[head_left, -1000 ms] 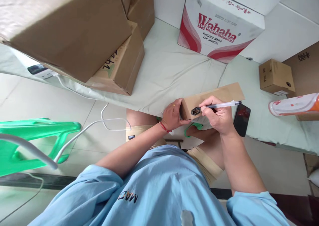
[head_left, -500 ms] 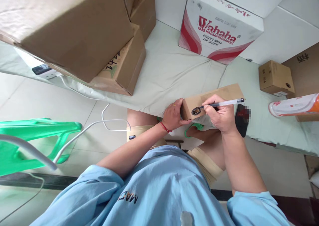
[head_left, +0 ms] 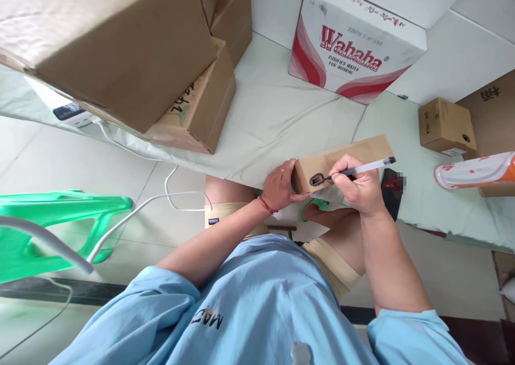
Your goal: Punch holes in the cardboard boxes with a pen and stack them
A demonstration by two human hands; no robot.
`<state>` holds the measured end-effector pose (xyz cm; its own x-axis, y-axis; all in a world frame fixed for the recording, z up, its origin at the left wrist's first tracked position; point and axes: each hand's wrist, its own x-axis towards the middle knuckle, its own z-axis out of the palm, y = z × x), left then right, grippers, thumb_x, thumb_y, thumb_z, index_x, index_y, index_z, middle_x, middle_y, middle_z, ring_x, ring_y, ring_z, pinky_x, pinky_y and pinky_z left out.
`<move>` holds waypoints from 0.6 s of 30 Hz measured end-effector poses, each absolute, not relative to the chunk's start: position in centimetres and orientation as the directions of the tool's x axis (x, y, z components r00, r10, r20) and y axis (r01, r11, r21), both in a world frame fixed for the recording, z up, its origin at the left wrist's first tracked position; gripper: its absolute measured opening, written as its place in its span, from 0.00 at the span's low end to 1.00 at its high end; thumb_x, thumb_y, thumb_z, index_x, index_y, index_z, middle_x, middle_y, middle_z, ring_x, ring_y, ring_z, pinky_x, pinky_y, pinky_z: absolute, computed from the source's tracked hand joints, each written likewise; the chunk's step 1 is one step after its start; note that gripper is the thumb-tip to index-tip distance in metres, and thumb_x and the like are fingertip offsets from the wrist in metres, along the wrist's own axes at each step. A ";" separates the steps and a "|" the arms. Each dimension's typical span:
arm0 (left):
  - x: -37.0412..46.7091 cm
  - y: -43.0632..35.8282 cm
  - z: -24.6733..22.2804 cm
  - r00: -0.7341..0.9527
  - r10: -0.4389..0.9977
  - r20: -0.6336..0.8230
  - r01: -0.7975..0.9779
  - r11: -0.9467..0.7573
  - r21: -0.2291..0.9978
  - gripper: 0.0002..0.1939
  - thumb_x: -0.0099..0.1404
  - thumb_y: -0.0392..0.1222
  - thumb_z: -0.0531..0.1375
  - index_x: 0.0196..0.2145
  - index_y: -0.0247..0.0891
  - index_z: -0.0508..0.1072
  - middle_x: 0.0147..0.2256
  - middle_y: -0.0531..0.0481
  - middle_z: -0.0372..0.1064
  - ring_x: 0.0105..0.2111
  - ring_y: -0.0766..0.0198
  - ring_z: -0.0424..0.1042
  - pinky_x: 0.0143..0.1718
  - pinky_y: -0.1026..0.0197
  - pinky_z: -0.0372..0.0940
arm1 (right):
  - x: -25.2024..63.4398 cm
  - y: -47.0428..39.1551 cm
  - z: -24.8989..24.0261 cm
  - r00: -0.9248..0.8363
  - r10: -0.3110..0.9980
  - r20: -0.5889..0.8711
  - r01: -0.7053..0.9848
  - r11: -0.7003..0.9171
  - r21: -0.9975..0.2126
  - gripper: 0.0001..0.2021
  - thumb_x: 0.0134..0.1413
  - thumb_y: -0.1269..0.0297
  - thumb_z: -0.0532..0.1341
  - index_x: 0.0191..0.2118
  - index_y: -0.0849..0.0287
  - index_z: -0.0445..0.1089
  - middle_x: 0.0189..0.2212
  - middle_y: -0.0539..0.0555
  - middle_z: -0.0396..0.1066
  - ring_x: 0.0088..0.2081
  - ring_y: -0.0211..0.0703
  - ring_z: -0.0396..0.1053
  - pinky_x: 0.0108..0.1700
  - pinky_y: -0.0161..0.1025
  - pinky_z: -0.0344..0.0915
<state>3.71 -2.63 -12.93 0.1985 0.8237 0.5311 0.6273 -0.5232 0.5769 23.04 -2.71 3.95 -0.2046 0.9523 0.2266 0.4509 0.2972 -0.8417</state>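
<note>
A long brown cardboard box lies at the front edge of the cloth-covered table. My left hand, with a red string on the wrist, is closed round the box's left end. Between the thumb and fingers of my right hand is a pen with a pale barrel and dark end, slanting up to the right. Its tip is at the right side of a black-edged oval hole or drawn mark on the box's face; I cannot tell which. Just right of my right hand lies a dark phone-like slab, partly hidden.
Large cardboard boxes are stacked at the left of the table. A white and red water carton stands at the back. To the right are a small brown box and a white-orange cylinder. A green stool and white cable are at left.
My right hand and the pen have shifted slightly to the right, the pen tip following along the right side of the oval. My left hand and the box stay in place.
</note>
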 end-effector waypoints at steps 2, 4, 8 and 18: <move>3.7 -2.6 -13.1 0.198 0.828 0.524 0.626 -0.519 0.582 0.55 0.60 0.76 0.68 0.68 0.37 0.56 0.52 0.35 0.76 0.43 0.45 0.81 0.44 0.51 0.74 | 23.1 -2.8 3.9 -0.217 0.951 0.218 0.442 0.295 -0.847 0.07 0.53 0.71 0.63 0.26 0.55 0.70 0.21 0.47 0.66 0.24 0.36 0.58 0.27 0.36 0.54; 3.7 -2.6 -13.2 0.198 0.829 0.523 0.624 -0.518 0.585 0.55 0.61 0.76 0.68 0.68 0.36 0.55 0.52 0.35 0.76 0.44 0.45 0.82 0.45 0.50 0.74 | 23.2 -2.8 3.8 -0.233 0.950 0.210 0.429 0.294 -0.854 0.07 0.54 0.71 0.63 0.27 0.55 0.71 0.21 0.46 0.66 0.24 0.36 0.58 0.28 0.36 0.54; 3.8 -2.6 -13.4 0.199 0.832 0.517 0.618 -0.516 0.593 0.55 0.61 0.77 0.67 0.68 0.36 0.56 0.53 0.34 0.76 0.45 0.44 0.82 0.46 0.50 0.74 | 23.2 -3.0 3.6 -0.263 0.943 0.203 0.400 0.298 -0.867 0.07 0.56 0.70 0.63 0.28 0.55 0.71 0.21 0.45 0.65 0.23 0.35 0.57 0.27 0.36 0.53; 3.7 -2.6 -13.3 0.214 0.834 0.509 0.619 -0.519 0.590 0.56 0.60 0.77 0.68 0.69 0.35 0.55 0.54 0.33 0.75 0.45 0.44 0.82 0.46 0.50 0.75 | 23.2 -3.2 3.9 -0.310 0.934 0.176 0.364 0.288 -0.886 0.06 0.58 0.70 0.63 0.30 0.55 0.73 0.21 0.45 0.65 0.22 0.34 0.57 0.26 0.35 0.53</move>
